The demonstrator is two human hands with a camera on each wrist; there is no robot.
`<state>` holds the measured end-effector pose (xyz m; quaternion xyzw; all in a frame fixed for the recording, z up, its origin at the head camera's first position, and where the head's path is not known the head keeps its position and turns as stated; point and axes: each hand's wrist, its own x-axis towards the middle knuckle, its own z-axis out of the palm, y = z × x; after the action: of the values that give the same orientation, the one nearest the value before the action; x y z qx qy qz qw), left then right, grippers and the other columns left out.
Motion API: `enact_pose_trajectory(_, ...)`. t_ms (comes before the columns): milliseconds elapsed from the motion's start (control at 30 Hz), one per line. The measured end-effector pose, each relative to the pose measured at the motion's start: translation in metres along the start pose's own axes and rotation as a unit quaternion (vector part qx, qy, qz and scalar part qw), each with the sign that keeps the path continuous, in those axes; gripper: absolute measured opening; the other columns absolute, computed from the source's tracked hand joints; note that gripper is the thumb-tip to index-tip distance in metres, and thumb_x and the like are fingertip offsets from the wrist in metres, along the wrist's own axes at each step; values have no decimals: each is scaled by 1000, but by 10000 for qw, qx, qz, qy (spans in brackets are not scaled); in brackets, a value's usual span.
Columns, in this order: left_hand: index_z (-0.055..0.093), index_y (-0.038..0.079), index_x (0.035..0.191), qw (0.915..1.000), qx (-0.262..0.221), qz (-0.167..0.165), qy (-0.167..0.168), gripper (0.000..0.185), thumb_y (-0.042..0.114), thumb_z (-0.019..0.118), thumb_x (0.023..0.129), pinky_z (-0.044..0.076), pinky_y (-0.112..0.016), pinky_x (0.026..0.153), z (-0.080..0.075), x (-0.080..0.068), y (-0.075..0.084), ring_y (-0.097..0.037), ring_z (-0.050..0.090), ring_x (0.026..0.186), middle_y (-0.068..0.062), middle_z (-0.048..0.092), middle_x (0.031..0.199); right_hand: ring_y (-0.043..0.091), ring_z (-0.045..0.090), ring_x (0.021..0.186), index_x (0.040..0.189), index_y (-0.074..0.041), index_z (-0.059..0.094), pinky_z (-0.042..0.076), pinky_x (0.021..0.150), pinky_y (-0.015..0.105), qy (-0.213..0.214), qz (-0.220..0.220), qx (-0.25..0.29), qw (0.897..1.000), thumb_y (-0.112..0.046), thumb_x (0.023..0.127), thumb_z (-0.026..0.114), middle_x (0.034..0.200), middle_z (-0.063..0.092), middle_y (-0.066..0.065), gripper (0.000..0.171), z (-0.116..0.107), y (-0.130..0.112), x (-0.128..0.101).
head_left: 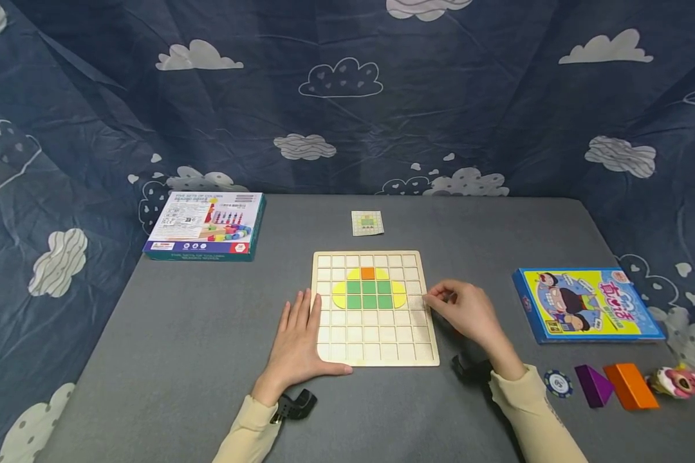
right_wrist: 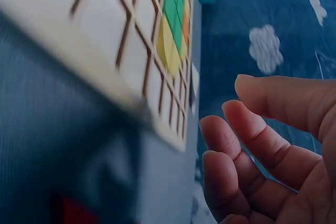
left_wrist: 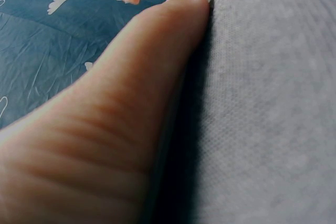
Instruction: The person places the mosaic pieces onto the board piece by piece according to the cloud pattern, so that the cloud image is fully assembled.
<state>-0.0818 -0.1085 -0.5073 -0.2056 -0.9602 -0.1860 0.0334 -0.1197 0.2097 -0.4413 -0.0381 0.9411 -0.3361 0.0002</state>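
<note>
A: Grey table (head_left: 208,334), cloud cloth behind. Where's the wooden grid board (head_left: 375,307)?

B: Centre, lying flat. Left hand (head_left: 298,341) rests open on its left edge; right hand (head_left: 466,313), loosely curled and empty, hovers at the right edge.

A: Handling?

B: Likely light, stiff, thin; take it by the rims.

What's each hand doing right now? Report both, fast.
Left hand: open, flat on the grid board.
Right hand: fingers loosely curled, holding nothing visible, beside the board's right edge.
</note>
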Motion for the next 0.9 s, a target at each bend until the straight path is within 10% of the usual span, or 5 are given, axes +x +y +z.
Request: enact_pose_trajectory(900,12,-1,151,9998,-8,-106,-184,139,84,64,54,-1,-46,112,1,0,-1,-30,-1,143,-21,8,155,19,49,70,101,-1,70,36,58,32,-618,528,-467,9956,-17,83,74,81,60,3,24,-32,47,-9)
